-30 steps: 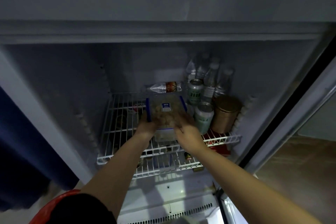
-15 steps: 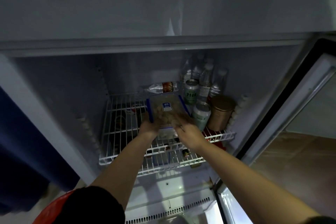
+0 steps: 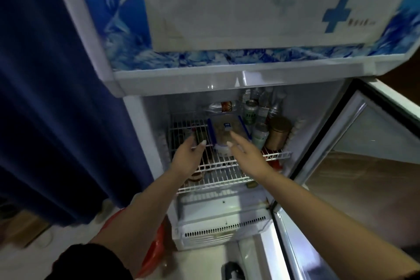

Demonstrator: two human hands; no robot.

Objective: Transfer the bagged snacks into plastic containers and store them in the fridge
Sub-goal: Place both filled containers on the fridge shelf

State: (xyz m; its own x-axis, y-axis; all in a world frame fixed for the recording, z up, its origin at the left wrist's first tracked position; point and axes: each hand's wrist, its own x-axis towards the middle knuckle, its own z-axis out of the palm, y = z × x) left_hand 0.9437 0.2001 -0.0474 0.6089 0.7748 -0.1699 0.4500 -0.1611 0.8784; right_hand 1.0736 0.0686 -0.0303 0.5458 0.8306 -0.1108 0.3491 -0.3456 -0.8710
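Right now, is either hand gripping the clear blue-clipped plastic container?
No, the left hand and right hand are open, off the container on the wire shelf.

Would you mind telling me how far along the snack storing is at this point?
Nearly finished, it seems. Done: one filled plastic container with blue clips sits on the upper wire shelf, beside the cans and gold tin. In hand: nothing; the left hand and right hand are both open in front of it. Left: the fridge door stands open. No other containers are in view.
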